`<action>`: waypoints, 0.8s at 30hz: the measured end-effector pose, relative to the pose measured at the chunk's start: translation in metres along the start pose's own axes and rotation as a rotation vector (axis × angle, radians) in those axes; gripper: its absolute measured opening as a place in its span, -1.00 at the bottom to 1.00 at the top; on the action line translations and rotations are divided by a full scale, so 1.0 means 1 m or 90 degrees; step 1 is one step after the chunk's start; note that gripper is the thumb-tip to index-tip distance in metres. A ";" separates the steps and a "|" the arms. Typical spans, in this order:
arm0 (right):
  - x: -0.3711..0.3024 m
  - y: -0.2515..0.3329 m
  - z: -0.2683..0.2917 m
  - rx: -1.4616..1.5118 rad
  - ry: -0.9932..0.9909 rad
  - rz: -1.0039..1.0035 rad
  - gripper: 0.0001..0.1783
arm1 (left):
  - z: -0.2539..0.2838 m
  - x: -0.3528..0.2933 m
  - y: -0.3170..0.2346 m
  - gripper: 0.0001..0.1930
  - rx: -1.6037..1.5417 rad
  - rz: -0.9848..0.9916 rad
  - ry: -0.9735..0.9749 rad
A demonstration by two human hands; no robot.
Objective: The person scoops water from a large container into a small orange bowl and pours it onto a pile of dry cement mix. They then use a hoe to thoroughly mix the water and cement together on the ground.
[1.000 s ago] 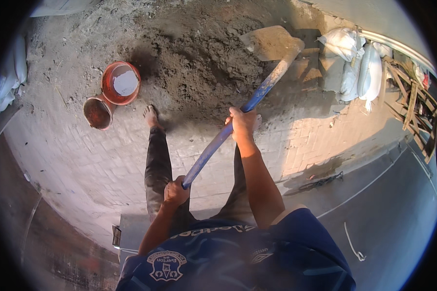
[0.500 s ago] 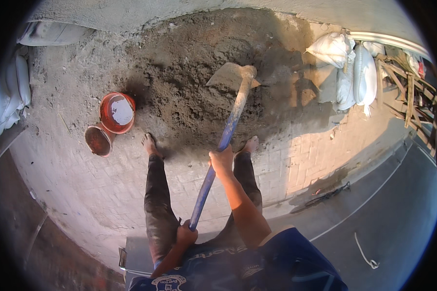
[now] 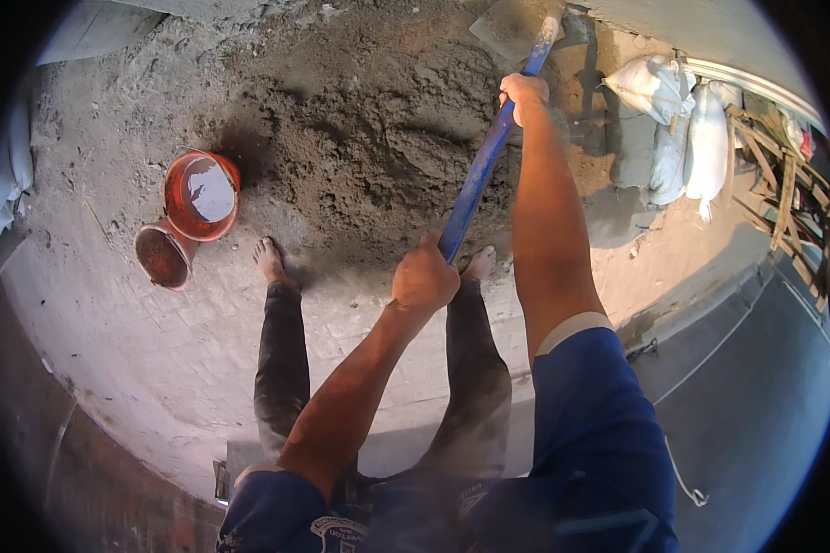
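Both hands are wrapped round the blue handle of a hoe. My left hand grips the end nearest me, in front of my legs. My right hand holds it farther up, close to the blade. The wide, mortar-caked blade is at the far side of a heap of damp grey mortar mix, near the wall. Whether the blade touches the ground or is raised, I cannot tell. The heap spreads over the ground just beyond my bare feet.
Left of the heap stand two orange buckets: one with pale liquid, the other tipped, its inside dirty. White sacks and a pile of wooden scraps lie at the right. More sacks are at the far left.
The hoe has swung away from me and to the right, from the middle of the heap to its far edge. Both arms have stretched forward with it.
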State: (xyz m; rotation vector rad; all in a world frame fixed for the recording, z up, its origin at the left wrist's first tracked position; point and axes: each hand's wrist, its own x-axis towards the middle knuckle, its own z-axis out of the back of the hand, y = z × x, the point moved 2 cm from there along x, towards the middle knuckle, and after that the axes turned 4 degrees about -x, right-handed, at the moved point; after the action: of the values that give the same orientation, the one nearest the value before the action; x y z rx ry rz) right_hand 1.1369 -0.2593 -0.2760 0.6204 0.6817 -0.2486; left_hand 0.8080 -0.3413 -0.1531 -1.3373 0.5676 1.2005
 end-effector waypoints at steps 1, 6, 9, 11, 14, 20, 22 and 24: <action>-0.009 -0.001 -0.007 -0.024 0.023 -0.018 -0.79 | 0.011 -0.011 0.000 -0.57 0.007 0.003 0.000; -0.080 -0.034 -0.034 -0.085 0.046 -0.112 -0.67 | 0.048 -0.073 0.029 -0.62 0.017 0.021 0.029; -0.110 -0.068 -0.048 -0.074 0.110 -0.143 -0.65 | 0.063 -0.111 0.061 -0.64 0.054 0.060 0.041; -0.152 -0.104 -0.057 -0.007 0.065 -0.160 -0.94 | 0.064 -0.137 0.097 -0.63 0.079 0.094 0.060; -0.229 -0.147 -0.066 0.117 0.133 -0.115 -0.87 | 0.091 -0.178 0.164 -0.63 0.132 0.054 0.011; -0.402 -0.193 -0.069 0.274 0.223 -0.088 -0.51 | 0.143 -0.245 0.344 -0.54 0.222 0.052 -0.069; -0.448 -0.199 -0.063 0.299 0.228 -0.135 -0.54 | 0.154 -0.262 0.390 -0.49 0.247 0.044 -0.070; -0.465 -0.204 -0.055 0.251 0.243 -0.024 -0.56 | 0.156 -0.248 0.395 -0.46 0.261 0.030 -0.073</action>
State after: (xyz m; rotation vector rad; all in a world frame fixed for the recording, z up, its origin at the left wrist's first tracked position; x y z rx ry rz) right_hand 0.6742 -0.3804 -0.0974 1.0482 1.0241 -0.3056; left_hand 0.3238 -0.3525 -0.0680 -0.9067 0.7217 1.1176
